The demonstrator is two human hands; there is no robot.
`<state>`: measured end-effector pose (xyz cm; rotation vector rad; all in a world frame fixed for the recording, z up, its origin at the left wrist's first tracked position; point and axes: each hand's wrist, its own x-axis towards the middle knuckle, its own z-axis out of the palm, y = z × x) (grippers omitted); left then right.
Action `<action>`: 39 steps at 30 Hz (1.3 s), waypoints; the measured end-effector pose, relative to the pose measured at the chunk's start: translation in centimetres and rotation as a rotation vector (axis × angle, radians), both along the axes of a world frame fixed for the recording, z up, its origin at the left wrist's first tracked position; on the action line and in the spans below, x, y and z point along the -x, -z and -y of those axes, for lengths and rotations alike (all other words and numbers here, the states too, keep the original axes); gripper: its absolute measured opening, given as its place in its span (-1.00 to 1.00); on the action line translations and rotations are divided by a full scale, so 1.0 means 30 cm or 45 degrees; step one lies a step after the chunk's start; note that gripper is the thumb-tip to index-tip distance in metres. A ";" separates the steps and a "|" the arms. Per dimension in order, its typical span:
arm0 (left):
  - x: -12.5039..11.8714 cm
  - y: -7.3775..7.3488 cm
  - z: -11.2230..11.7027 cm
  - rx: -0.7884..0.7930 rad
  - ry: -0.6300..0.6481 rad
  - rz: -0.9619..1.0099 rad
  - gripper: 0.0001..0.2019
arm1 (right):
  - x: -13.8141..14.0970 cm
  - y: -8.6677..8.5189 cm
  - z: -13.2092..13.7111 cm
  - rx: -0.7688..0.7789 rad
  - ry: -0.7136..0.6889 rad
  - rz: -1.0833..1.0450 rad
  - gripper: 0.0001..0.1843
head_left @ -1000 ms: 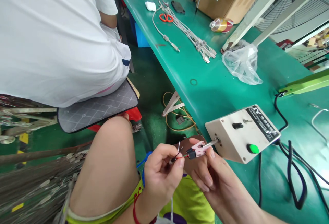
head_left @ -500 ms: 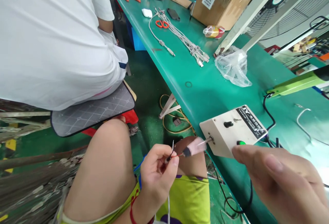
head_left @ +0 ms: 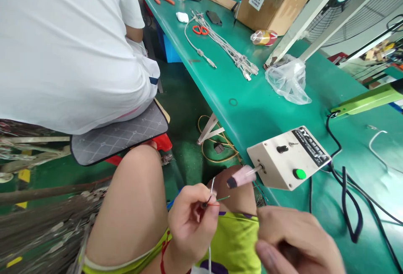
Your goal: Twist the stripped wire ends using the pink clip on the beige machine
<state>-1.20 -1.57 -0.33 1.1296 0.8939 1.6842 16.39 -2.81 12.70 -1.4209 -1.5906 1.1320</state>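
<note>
My left hand is closed in a pinch on the stripped end of a thin white cable. Fine wires stick out past the thumb and forefinger, among them a green wire, a red one and a dark one. To the upper right of these wires is the pink, dark-tipped rotating head on the shaft of a beige control box; wires and head are apart. My right hand hovers below the box, fingers curled, thumb apart from them, with nothing visible in between. The green button is uncovered.
Several grey USB cables lie on the green table beside orange-handled scissors. A plastic bag, a bottle and a cardboard box stand farther back. A person in white sits at left.
My right hand has left the green button and moved down and left towards my left hand. The wire ends have shifted away from the pink head, and the green wire now shows.
</note>
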 end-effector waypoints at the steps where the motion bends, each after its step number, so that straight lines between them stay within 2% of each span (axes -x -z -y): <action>1: 0.005 -0.003 0.003 -0.057 0.027 -0.019 -0.88 | 0.023 0.021 0.003 0.100 -0.027 -0.036 -0.72; 3: 0.012 -0.005 0.005 -0.156 0.078 -0.074 -0.87 | 0.057 0.065 0.007 0.267 0.001 -0.131 -0.87; 6: 0.010 -0.009 -0.001 -0.254 0.116 -0.170 -0.88 | 0.075 0.106 0.006 0.415 0.159 -0.334 -0.74; 11: 0.002 -0.033 -0.027 -0.340 0.095 -0.260 -0.90 | 0.076 0.092 -0.022 0.533 0.201 -0.500 -0.54; 16: 0.010 -0.053 -0.036 -0.322 0.263 -0.189 -0.94 | 0.074 0.089 -0.033 0.639 0.223 -0.651 -0.60; 20: 0.010 -0.062 -0.040 -0.282 0.320 -0.111 -0.83 | 0.064 0.110 -0.029 0.670 0.235 -0.692 -0.66; 23: 0.003 -0.062 -0.045 -0.288 0.344 -0.080 -0.85 | 0.058 0.120 -0.035 0.666 0.226 -0.684 -0.65; 30: 0.002 -0.051 -0.041 -0.253 0.266 -0.148 -0.83 | 0.054 0.116 -0.039 0.659 0.227 -0.617 -0.57; 33: 0.011 -0.043 -0.036 -0.201 0.230 -0.133 -0.90 | 0.048 0.144 -0.031 0.568 0.285 -0.589 -0.43; 36: 0.017 -0.029 -0.036 -0.090 0.146 -0.096 -0.95 | 0.048 0.185 -0.027 0.613 0.337 -0.662 -0.29; 39: 0.016 -0.017 -0.044 -0.016 0.042 -0.142 -0.94 | 0.058 0.205 -0.031 0.654 0.396 -0.817 -0.34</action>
